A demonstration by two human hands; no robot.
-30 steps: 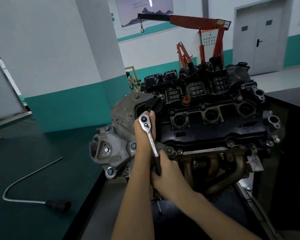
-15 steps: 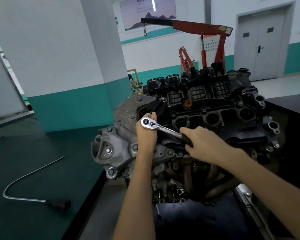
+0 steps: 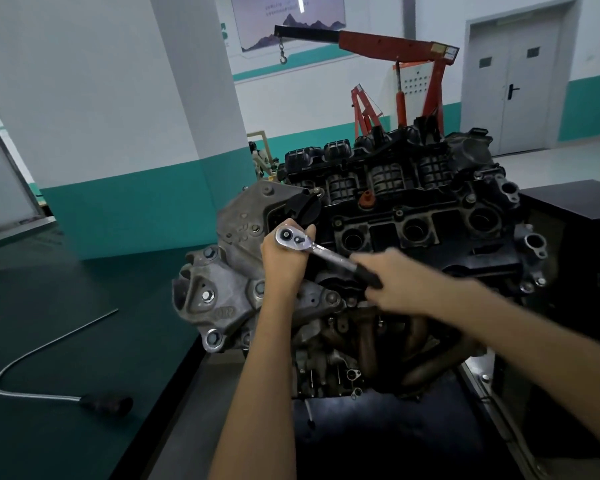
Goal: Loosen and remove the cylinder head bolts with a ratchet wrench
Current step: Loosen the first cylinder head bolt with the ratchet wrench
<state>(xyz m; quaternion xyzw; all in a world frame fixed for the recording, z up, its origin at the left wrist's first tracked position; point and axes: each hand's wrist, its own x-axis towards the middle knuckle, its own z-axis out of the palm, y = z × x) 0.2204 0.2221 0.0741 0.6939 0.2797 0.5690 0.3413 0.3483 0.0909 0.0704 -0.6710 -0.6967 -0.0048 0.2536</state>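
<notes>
A car engine with a black cylinder head cover [image 3: 413,216] stands in front of me. A chrome ratchet wrench [image 3: 321,252] sits on the near left corner of the head, its handle pointing right and toward me. My left hand [image 3: 284,263] is wrapped round the ratchet head from below, fingertips over its far side. My right hand [image 3: 392,282] grips the black handle end and is motion-blurred. The bolt under the ratchet head is hidden.
A bent metal rod with a black handle [image 3: 54,386] lies on the green bench at left. A red engine hoist [image 3: 395,64] stands behind the engine. A black cabinet [image 3: 575,202] is at right. A white-and-teal pillar [image 3: 146,133] rises behind left.
The handle swung from pointing down at me up to the right, then back a little toward me. My right hand followed it. My left hand stayed on the ratchet head.
</notes>
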